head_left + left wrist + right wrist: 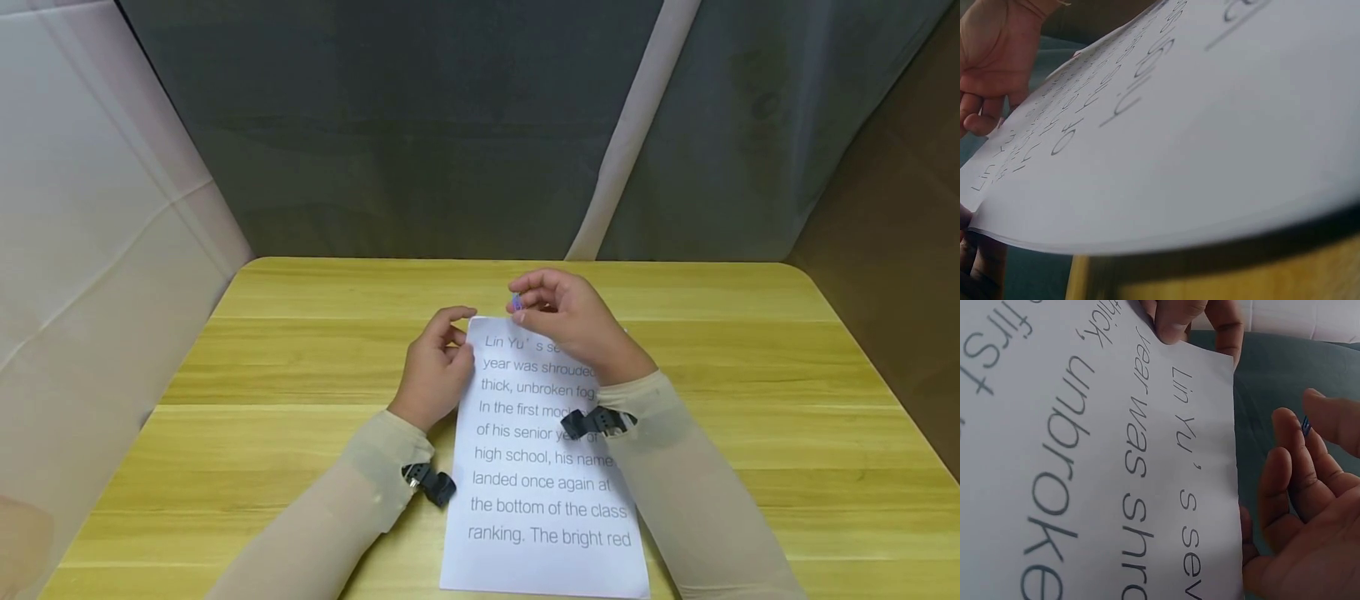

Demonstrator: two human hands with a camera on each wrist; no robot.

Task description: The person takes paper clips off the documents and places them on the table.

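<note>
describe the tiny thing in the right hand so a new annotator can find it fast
Start at the yellow wooden table, then the printed sheet of paper lying at its middle. Just beyond the sheet's far edge, the right hand pinches a small blue object between fingertips. It is the only blue item; too small to identify.

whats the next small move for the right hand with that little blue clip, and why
Probably bring the right hand down and left to slide the small blue clip onto the top edge of the paper stack. The clip is pinched in its fingertips just above that edge, not yet touching it, while the left hand grips the stack's top left corner, holding the sheets together.
</note>
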